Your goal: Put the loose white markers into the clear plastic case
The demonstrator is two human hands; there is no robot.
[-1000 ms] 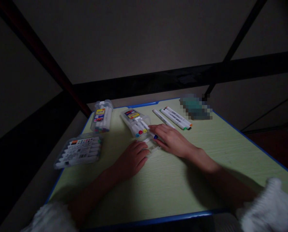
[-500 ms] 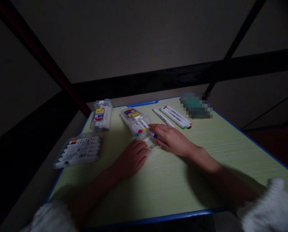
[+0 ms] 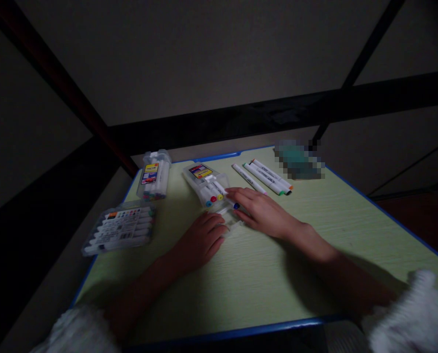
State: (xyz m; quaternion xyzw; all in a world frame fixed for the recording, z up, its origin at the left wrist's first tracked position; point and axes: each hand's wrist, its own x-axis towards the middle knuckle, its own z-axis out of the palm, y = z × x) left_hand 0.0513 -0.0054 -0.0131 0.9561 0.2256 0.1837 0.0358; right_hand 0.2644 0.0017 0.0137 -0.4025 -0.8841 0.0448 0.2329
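Note:
An open clear plastic marker case [image 3: 200,171] lies in the middle of the table, with blue-, red- and yellow-ended markers [image 3: 214,191] in it. Its transparent lid [image 3: 236,226] is folded down toward me, and my left hand [image 3: 203,239] has its curled fingers over the lid's left side. My right hand [image 3: 266,213] is closed around a white marker with a dark blue end [image 3: 236,206], at the right side of the case opening. The far part of this marker is hidden behind my fingers.
Several loose white markers [image 3: 266,176] lie beyond my right hand. Two full marker cases, one upper left [image 3: 155,176] and one at the left edge [image 3: 119,229], sit on the pale green table [image 3: 248,289]. A pixelated greenish object [image 3: 297,161] lies at the back right.

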